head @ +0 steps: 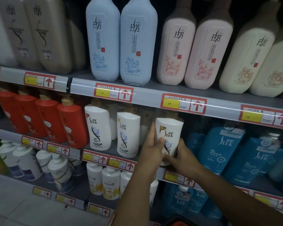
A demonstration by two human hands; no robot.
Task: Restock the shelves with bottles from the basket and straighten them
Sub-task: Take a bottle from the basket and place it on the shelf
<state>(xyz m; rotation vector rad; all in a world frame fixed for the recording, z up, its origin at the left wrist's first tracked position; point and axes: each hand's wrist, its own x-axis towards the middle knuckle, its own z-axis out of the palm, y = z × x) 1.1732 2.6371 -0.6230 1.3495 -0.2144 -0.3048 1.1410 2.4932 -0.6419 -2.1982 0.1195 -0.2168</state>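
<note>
Shop shelving stacked with shampoo bottles fills the view, each shelf edge (147, 160) fronted by red and yellow price tags. A white SLEK bottle (168, 136) is held upright between both hands at the front of the middle shelf, its printed face turned outward, presumably so that it matches the row. The left hand (151, 149) is wrapped around the bottle's left side, with the thumb pressed across the label and the fingers curled out of sight behind. The right hand (180, 156) is cupped against the lower right side and base, its fingers closed on the bottle; the weight appears to be carried there while the left hand steers. Whether the base already touches the shelf cannot be told, since it is hidden by the right hand.

Just to the left of the left hand, two matching white SLEK bottles (113, 129) stand facing front, with a gap between them and the held one. To the right of the right hand, blue SLEK refill pouches (219, 150) are lined up. Below the forearms, a red rim (178, 223), probably the basket, is only partly seen. Placement seems nearly done; squaring it to its neighbours is judged still to come.
</note>
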